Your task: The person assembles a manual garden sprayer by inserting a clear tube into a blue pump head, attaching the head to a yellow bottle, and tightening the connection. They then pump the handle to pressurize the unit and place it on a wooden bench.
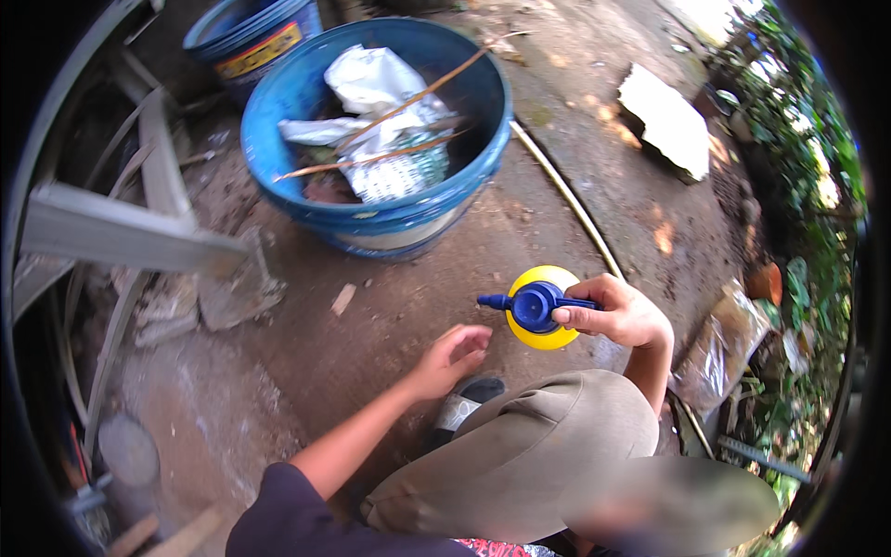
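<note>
Low in the centre of the frame I saw the left hand (455, 360), empty, its fingers loosely curled. Just beyond, right of centre, the right hand (617, 314) pinched the handle of a round yellow sprayer with a blue plastic top (536, 306). That top lay nearly level, nozzle leftward, above and right of the left hand, apart from it. Farther off, upper left, stood a wide blue plastic tub (390, 221).

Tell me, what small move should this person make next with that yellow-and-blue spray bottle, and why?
Probably bring the left hand in to steady the yellow body of the spray bottle: only the right hand grips it, by the blue handle, while the left hand looks empty and sits close by, near the blue nozzle.
</note>
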`<action>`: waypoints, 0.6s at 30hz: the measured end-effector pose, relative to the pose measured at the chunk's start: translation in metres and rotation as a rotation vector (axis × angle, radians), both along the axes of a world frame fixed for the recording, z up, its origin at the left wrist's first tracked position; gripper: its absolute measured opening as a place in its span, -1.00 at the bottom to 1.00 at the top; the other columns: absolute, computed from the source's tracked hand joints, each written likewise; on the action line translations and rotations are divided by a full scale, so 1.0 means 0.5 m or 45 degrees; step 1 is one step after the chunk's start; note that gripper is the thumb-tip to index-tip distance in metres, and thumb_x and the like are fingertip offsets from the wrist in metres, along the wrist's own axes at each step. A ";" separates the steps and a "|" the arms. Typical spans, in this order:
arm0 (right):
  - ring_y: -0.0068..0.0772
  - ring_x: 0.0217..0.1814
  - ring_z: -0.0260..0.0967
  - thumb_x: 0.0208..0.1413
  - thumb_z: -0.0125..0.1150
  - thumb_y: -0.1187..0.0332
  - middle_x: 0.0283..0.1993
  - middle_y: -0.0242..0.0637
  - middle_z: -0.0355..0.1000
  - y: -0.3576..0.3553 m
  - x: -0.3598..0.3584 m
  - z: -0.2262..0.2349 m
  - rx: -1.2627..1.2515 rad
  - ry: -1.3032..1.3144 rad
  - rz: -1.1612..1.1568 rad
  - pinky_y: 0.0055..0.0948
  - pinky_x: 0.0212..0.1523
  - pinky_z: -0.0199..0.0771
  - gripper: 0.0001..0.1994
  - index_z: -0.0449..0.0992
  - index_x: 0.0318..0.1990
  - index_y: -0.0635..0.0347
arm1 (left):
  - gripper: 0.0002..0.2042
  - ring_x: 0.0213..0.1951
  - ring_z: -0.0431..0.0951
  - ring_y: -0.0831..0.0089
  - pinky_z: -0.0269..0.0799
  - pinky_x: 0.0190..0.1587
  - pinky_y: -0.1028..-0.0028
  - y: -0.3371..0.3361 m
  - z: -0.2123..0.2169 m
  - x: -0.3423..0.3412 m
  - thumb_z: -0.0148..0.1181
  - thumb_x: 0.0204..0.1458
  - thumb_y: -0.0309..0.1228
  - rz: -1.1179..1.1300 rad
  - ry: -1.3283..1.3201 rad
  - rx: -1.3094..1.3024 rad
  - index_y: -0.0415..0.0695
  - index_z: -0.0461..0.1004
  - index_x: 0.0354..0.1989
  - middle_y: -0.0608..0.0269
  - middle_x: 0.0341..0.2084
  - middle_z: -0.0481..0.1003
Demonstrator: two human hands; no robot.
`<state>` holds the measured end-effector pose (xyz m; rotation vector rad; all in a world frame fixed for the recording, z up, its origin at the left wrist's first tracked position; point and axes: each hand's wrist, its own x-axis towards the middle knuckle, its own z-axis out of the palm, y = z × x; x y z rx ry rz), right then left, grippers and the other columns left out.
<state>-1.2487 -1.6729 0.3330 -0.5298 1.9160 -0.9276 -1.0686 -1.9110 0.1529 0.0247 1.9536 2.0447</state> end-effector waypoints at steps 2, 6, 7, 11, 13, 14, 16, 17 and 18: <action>-0.52 -0.43 0.32 0.19 0.31 -0.06 -0.51 -0.32 0.44 -0.058 0.012 -0.034 -0.146 -0.003 0.073 -0.36 -0.38 0.29 -0.49 0.67 -0.22 0.36 | -0.49 0.16 0.39 0.40 0.36 0.15 0.37 0.024 0.013 0.020 0.23 0.26 -0.23 0.377 0.111 -0.058 -0.15 0.28 0.31 0.21 0.12 0.37; -0.55 -0.37 0.33 0.24 0.24 -0.04 -0.45 -0.37 0.49 -0.151 0.027 -0.115 -0.557 -0.204 0.147 -0.43 -0.31 0.32 -0.51 0.65 -0.18 0.35 | -0.12 0.28 0.25 0.13 0.21 0.28 0.16 0.014 0.049 0.039 0.43 0.06 -0.06 0.791 0.422 -0.504 -0.22 0.06 0.42 -0.01 0.24 0.20; -0.58 -0.33 0.35 0.28 0.20 -0.02 -0.41 -0.40 0.50 -0.174 0.022 -0.134 -0.652 -0.294 0.243 -0.46 -0.28 0.33 -0.53 0.66 -0.14 0.32 | -0.06 0.29 0.24 0.09 0.19 0.31 0.12 0.012 0.070 0.043 0.46 0.02 -0.03 0.865 0.523 -0.653 -0.24 0.03 0.43 -0.05 0.24 0.19; -0.43 0.05 0.42 0.30 0.17 -0.07 -0.04 -0.22 0.55 -0.286 0.099 -0.159 -0.937 -0.469 0.473 -0.38 0.13 0.39 -0.44 0.57 0.11 0.31 | -0.01 0.33 0.24 0.26 0.13 0.39 0.20 -0.030 0.112 0.100 0.51 0.00 -0.10 1.242 0.449 -0.451 -0.19 -0.05 0.47 0.11 0.30 0.23; -0.35 0.24 0.37 0.29 0.18 -0.11 0.14 -0.12 0.49 -0.324 0.125 -0.201 -0.961 -0.531 0.580 -0.35 0.31 0.28 -0.39 0.52 0.20 0.28 | -0.02 0.40 0.17 0.16 0.04 0.43 0.15 -0.041 0.149 0.133 0.45 0.05 -0.04 1.408 0.525 -0.566 -0.21 -0.06 0.49 0.00 0.38 0.17; -0.32 0.27 0.36 0.30 0.17 -0.09 0.18 -0.12 0.48 -0.329 0.129 -0.225 -0.921 -0.275 0.613 -0.35 0.33 0.27 -0.40 0.52 0.21 0.27 | -0.01 0.45 0.11 0.08 -0.03 0.45 0.09 -0.042 0.162 0.150 0.42 0.08 -0.05 1.442 0.576 -0.701 -0.22 -0.09 0.51 -0.07 0.42 0.12; -0.28 0.36 0.31 0.35 0.12 -0.03 0.27 -0.14 0.43 -0.328 0.124 -0.258 -0.961 -0.236 0.706 -0.32 0.40 0.20 -0.44 0.48 0.25 0.28 | -0.09 0.44 0.12 0.08 -0.01 0.44 0.06 -0.013 0.172 0.168 0.39 0.12 -0.14 1.546 0.486 -0.838 -0.22 -0.05 0.50 -0.03 0.41 0.15; -0.26 0.41 0.26 0.39 0.07 0.01 0.32 -0.15 0.41 -0.329 0.116 -0.266 -1.059 -0.447 0.784 -0.30 0.45 0.14 -0.45 0.44 0.28 0.30 | -0.17 0.43 0.15 0.07 0.03 0.42 0.06 -0.008 0.166 0.183 0.37 0.15 -0.18 1.552 0.392 -0.840 -0.17 0.01 0.49 -0.02 0.40 0.18; -0.34 0.39 0.28 0.39 0.07 0.02 0.30 -0.23 0.44 -0.326 0.118 -0.283 -1.090 -0.719 0.817 -0.33 0.43 0.17 -0.48 0.47 0.26 0.27 | -0.21 0.40 0.19 0.08 0.09 0.40 0.08 -0.004 0.156 0.197 0.36 0.16 -0.21 1.525 0.304 -0.819 -0.16 0.04 0.48 -0.03 0.39 0.19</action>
